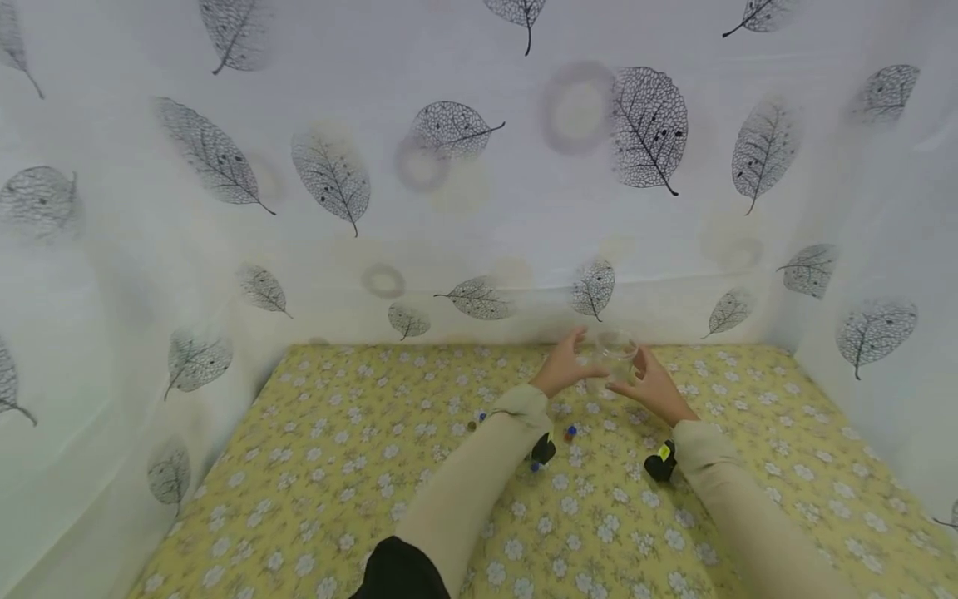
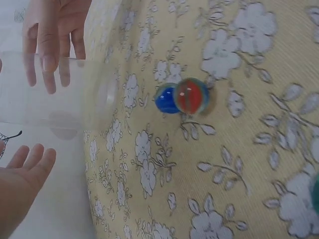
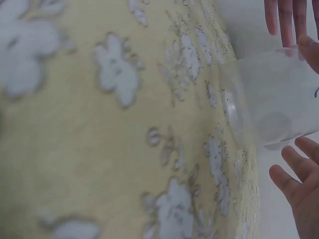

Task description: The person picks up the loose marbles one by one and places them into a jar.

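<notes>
A clear plastic cup [image 1: 615, 348] stands upright between my two hands near the back of the table, its base [image 2: 105, 94] over the yellow cloth. On its left side is my left hand [image 1: 563, 368], fingers spread and straight, their tips [image 2: 47, 162] apart from the cup wall. On the other side my right hand [image 1: 654, 389] has its fingers extended, fingertips [image 3: 285, 175] close beside the wall and thumb in front. In the left wrist view, right fingers show through the clear plastic. A red marble [image 2: 191, 95] lies against a blue marble [image 2: 166, 98] on the cloth.
More small marbles [image 1: 472, 425] lie on the flowered tablecloth [image 1: 337, 482] left of the cup, partly near the left sleeve [image 1: 479, 482]. A green one [image 2: 315, 194] shows at the left wrist view's edge. A leaf-printed white curtain [image 1: 479, 216] encloses the table's back and sides.
</notes>
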Tool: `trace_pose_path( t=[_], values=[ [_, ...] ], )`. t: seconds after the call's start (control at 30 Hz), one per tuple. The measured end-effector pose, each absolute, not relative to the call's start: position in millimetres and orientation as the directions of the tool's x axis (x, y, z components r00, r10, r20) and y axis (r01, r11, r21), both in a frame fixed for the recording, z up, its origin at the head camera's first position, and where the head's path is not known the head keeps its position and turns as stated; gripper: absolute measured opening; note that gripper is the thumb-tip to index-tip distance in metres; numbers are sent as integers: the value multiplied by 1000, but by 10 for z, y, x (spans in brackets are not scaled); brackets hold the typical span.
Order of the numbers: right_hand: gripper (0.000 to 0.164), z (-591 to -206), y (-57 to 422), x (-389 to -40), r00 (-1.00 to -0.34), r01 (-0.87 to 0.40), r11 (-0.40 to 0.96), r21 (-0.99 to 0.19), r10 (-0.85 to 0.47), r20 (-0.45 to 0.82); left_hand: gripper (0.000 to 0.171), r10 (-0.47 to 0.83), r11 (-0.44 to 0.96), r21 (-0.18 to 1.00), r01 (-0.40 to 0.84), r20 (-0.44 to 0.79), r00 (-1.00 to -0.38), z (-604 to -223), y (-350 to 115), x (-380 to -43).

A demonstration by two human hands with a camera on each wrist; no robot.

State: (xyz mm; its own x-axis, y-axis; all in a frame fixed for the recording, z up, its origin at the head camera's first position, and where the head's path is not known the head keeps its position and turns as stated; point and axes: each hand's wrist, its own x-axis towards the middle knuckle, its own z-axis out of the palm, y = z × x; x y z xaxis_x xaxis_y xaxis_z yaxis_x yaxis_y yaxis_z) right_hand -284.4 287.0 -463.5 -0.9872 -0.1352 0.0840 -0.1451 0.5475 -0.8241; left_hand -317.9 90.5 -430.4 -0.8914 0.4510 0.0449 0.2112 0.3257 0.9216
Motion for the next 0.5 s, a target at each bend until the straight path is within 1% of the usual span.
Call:
trace_pose_path(
  t=[0.13, 0.33, 0.5],
  values=[
    [101, -4624, 2861, -2885, -985, -154, 515, -843, -148, 89, 85, 455, 290, 937, 192, 42, -890, -4336, 974, -3258],
    [94, -4579, 2855, -2900, -981, -159, 424, -892, -167, 96, 79, 475, 230, 960, 158, 31, -879, -4332, 1033, -3306],
    [91, -4557, 2859, -2861, -979, -173, 417, -892, -171, 111, 72, 468, 242, 958, 153, 23, -883, -4291, 1044, -3264]
  ],
)
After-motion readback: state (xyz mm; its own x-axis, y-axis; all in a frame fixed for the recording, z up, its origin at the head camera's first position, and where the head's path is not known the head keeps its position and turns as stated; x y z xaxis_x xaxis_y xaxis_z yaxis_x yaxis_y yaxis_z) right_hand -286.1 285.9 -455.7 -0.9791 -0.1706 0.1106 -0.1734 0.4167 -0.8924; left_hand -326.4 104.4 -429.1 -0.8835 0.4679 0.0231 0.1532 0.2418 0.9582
